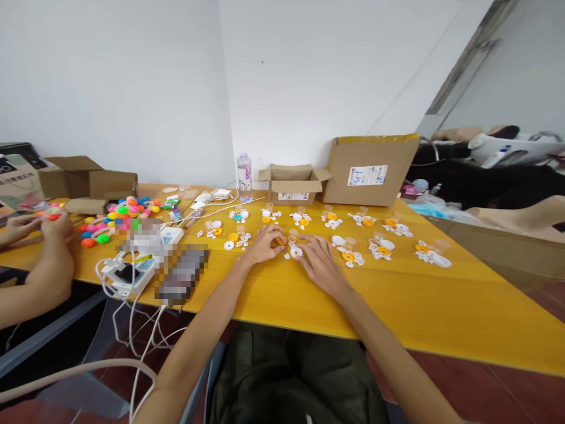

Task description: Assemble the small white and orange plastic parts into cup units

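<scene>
Two hands rest on the desk (397,306): the left hand (263,244) has its fingers pinched on an orange disc (281,240), while the right hand (320,265), at four o'clock from it, lies flat, fingers apart, beside a white disc (296,252).

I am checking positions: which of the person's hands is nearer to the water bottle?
Left. The left hand lies almost straight below the water bottle in the picture, while the right hand lies farther right and nearer the table's front edge.

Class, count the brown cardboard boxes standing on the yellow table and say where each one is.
3. One open box at the far left; a small open box by the water bottle; a large box to its right. Others may be hidden out of frame.
</scene>
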`<action>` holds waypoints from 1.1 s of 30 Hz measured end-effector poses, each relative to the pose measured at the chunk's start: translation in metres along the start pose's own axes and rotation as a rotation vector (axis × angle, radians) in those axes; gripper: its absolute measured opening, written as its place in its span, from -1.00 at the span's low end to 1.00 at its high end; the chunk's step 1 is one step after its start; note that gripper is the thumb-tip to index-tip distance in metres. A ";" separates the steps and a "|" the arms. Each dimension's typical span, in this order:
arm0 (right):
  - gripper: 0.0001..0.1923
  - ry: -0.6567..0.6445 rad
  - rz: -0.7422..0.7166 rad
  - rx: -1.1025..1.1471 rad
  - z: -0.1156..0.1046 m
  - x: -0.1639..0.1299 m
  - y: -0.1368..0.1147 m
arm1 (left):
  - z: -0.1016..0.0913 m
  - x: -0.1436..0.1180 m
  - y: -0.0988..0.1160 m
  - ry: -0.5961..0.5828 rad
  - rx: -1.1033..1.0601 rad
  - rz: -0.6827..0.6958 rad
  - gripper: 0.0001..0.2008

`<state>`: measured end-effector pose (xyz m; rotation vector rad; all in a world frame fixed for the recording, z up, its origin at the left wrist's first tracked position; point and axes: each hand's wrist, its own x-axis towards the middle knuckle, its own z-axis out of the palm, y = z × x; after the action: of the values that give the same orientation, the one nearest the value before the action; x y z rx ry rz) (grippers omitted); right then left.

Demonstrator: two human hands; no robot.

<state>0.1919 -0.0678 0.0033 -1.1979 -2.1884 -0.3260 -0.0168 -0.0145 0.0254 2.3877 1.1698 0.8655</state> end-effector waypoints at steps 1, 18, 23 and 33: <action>-0.73 -0.013 -0.030 0.020 -0.002 0.000 -0.002 | 0.000 0.000 0.000 -0.010 0.006 0.003 -0.90; -0.74 -0.034 -0.071 0.057 -0.005 0.002 -0.006 | 0.001 0.002 -0.006 -0.008 0.005 -0.010 -0.83; -0.73 0.115 0.154 -0.054 0.005 0.000 0.002 | 0.002 0.002 -0.008 0.007 0.011 -0.015 -0.83; -0.71 0.006 0.317 -0.047 0.015 -0.003 0.012 | 0.005 0.003 -0.011 0.010 -0.012 0.022 -0.85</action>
<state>0.1975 -0.0558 -0.0108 -1.5400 -1.9540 -0.2475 -0.0185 -0.0059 0.0168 2.3936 1.1406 0.8902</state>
